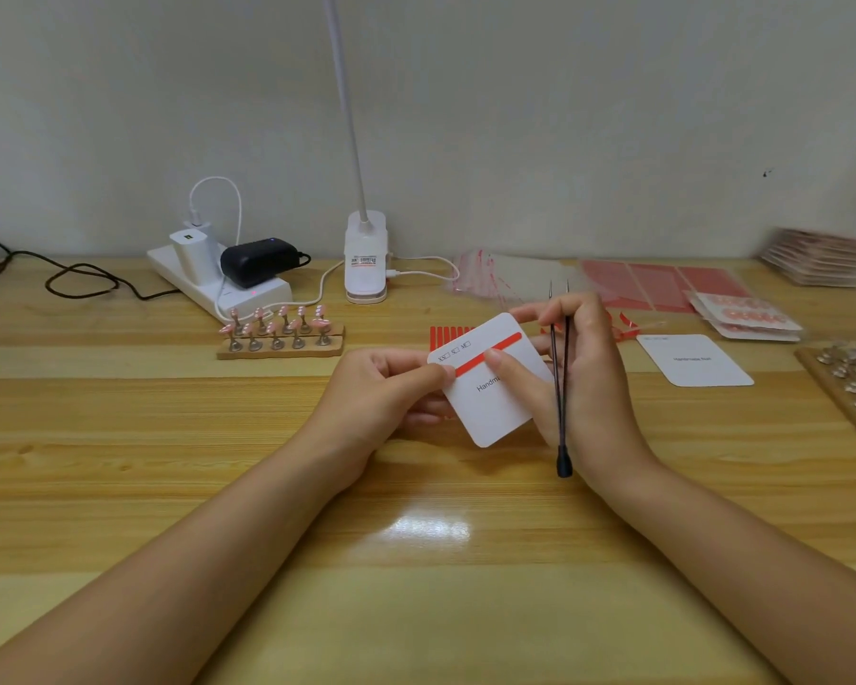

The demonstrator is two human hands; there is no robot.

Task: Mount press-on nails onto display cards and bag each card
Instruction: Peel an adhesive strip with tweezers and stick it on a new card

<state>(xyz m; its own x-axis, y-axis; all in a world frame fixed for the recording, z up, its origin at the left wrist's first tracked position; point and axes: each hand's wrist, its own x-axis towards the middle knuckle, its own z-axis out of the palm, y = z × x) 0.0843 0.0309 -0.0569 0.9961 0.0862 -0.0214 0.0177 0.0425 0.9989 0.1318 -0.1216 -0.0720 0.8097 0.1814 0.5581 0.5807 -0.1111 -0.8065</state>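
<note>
A white display card [495, 402] printed "Handmade" is held tilted above the wooden table, with a red tape strip [505, 346] stuck across its upper part. My left hand [381, 398] pinches the card's left edge. My right hand [579, 378] supports the card from the right, its thumb pressing on the red strip, and black tweezers [560, 388] are tucked in its fingers, tips pointing up. Pink press-on nails [280, 326] stand on small holders in a wooden rack at the left. A second blank card [695, 360] lies on the table at the right.
Red tape strips [448, 336] lie behind the card. Clear bags [510, 276], red sheets [663, 284] and bagged nail cards [747, 316] sit at the back right, with another holder rack [851, 383] at the right edge. A power strip [218, 281] and clip lamp [365, 259] stand behind.
</note>
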